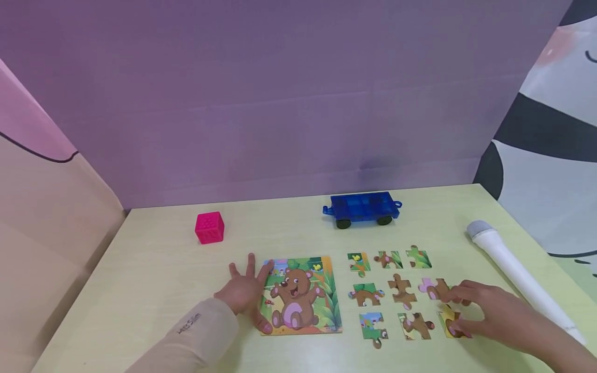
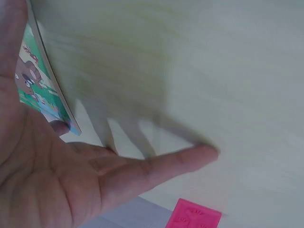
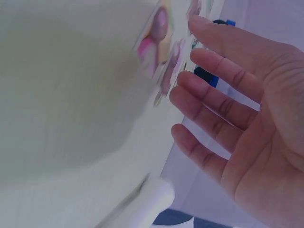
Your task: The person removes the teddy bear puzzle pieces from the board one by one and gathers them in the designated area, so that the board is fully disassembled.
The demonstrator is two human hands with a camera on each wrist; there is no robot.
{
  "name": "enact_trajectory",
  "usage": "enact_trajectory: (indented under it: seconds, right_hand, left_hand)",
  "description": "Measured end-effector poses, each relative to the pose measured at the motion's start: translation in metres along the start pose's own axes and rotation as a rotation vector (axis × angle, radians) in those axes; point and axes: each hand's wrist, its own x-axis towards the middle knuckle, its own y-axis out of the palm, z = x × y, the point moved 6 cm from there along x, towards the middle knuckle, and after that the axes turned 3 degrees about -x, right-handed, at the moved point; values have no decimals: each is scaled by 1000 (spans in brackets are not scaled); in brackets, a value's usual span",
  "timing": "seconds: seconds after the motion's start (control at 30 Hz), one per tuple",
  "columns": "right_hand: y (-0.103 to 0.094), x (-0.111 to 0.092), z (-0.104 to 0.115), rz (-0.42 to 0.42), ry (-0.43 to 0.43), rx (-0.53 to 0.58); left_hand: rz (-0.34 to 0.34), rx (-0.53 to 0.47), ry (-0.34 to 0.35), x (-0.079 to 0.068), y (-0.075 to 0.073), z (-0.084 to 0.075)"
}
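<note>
A square bear puzzle board [image 1: 304,295] lies flat on the table with its picture complete. My left hand [image 1: 243,292] is at its left edge, fingers spread, index finger by the upper corner and thumb by the lower one. Several loose puzzle pieces lie in rows to the right of the board, such as a bear piece [image 1: 416,326] at the bottom. Over the right column is my right hand [image 1: 494,311], its fingers loosely bent near a pink and brown piece [image 1: 434,288]. Its thumb is by the corner piece [image 1: 450,324]; in the right wrist view nothing is between the fingers.
A blue toy wagon [image 1: 364,207] stands near the back edge, and a pink cube [image 1: 210,228] at the back left. Along the right side lies a white microphone [image 1: 517,274]. Behind the table [image 1: 154,264] rises a purple wall [image 1: 298,129].
</note>
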Motion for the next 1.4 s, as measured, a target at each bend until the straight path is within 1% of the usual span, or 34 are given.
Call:
enact_trajectory:
  seconds: [0.03, 0.1, 0.17, 0.2, 0.27, 0.3, 0.4, 0.53, 0.6, 0.73, 0.83, 1.07, 1.17, 1.27, 1.4]
  right_hand:
    - [1, 4, 1, 47, 38, 15]
    - [4, 9, 6, 111, 70, 38]
    - [6, 16, 12, 152, 77, 50]
    - [7, 19, 15, 161, 70, 56]
    - [7, 24, 24, 138, 17, 55]
    - [6, 27, 28, 132, 7, 52]
    - [7, 33, 38, 134, -22, 99]
    - [8, 42, 47, 158, -11, 150]
    - [9, 47, 49, 168, 4, 151]
    - [6, 53, 56, 154, -13, 139]
    - [3, 56, 61, 131, -53, 148]
    - [-1, 63, 68, 79, -96, 148]
    - [-2, 66, 71, 75, -84, 141]
    - [-4, 70, 73, 55, -49, 113]
    - [-8, 74, 75, -17, 9, 72]
  left_hand:
    - [1, 1, 3, 0, 0, 0]
    - [5, -6, 6, 1, -1, 1]
    - [13, -21, 6, 1, 0, 2]
    - [17, -28, 5, 1, 0, 3]
    - [21, -46, 6, 1, 1, 4]
    - [22, -58, 8, 1, 1, 5]
    - [21, -92, 17, 0, 0, 6]
    - [30, -105, 26, 0, 0, 5]
    - [36, -104, 27, 0, 0, 4]
    - [44, -100, 37, 0, 0, 3]
    - [48, -83, 40, 0, 0, 1]
    - [41, -97, 37, 2, -1, 1]
    - [34, -102, 44, 2, -1, 0]
    - [28, -104, 54, 2, -1, 1]
    - [23, -110, 65, 2, -2, 1]
